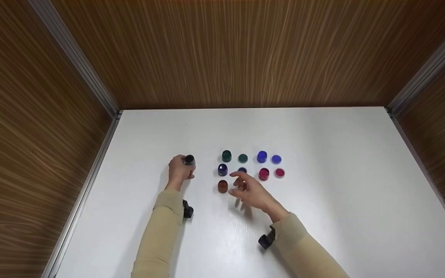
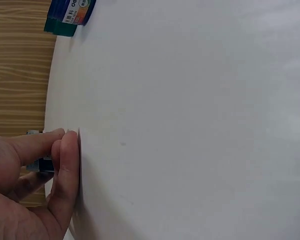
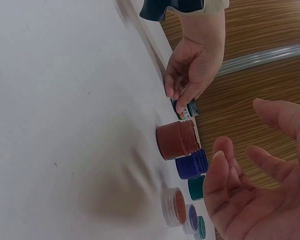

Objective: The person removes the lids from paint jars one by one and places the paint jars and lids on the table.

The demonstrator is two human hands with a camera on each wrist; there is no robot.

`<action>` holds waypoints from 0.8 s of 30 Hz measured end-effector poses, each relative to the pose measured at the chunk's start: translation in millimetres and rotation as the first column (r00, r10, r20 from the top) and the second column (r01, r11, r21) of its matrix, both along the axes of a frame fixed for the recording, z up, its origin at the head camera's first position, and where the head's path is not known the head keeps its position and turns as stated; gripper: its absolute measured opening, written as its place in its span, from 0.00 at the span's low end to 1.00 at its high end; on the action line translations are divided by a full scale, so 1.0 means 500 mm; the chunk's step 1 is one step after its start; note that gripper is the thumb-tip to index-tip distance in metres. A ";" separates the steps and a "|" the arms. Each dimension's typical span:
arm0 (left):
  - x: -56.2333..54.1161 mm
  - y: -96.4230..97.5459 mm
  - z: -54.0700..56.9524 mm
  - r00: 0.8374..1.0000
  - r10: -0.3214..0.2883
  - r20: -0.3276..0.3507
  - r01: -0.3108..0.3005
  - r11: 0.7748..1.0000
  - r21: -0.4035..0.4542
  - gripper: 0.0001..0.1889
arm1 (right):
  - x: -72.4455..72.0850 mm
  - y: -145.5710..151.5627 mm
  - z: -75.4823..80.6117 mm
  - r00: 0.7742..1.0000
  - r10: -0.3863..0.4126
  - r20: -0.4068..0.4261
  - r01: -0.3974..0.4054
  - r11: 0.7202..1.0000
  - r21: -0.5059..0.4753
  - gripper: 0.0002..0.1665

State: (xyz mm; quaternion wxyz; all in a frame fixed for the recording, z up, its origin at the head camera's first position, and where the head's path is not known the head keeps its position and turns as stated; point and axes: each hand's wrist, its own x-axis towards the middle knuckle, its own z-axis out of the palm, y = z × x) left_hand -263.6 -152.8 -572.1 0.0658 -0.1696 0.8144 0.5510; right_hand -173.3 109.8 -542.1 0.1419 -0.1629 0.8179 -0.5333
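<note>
My left hand [image 1: 180, 170] grips a small jar of black paint [image 1: 189, 160] at the left of the group, low over the white table; in the left wrist view, fingers and thumb cover most of the jar [image 2: 42, 165]. My right hand [image 1: 251, 191] hovers with fingers spread and loosely bent, holding nothing. Just left of its fingertips stands an orange-brown paint jar [image 1: 223, 186]. The brown jar's round lid [image 3: 179, 207] lies beside it, mostly hidden under the right hand in the head view. A dark blue jar [image 1: 222, 170] stands behind the brown one, its lid [image 1: 242, 170] partly covered by the right hand.
Farther back stand a green jar [image 1: 226, 156] with its lid [image 1: 243, 158], and a violet-blue jar [image 1: 262, 156] with its lid [image 1: 276, 159]. A red jar [image 1: 264, 174] and its lid [image 1: 279, 173] are right of my right hand. Wood-grain panels [image 1: 245, 54] enclose the white table [image 1: 342, 173].
</note>
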 end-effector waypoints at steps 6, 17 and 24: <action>0.014 0.000 -0.001 0.998 -0.027 -0.058 0.029 0.999 0.033 0.22 | 0.000 0.003 0.000 1.000 -0.001 0.020 0.001 1.000 -0.012 0.29; 0.028 -0.004 -0.001 0.997 -0.016 -0.075 0.022 0.997 0.077 0.20 | 0.001 0.007 -0.003 1.000 -0.001 0.013 0.002 0.998 -0.060 0.28; 0.028 -0.008 0.002 0.998 0.005 -0.070 0.004 0.992 0.125 0.19 | 0.001 0.012 -0.003 1.000 -0.005 0.025 0.007 0.997 -0.075 0.30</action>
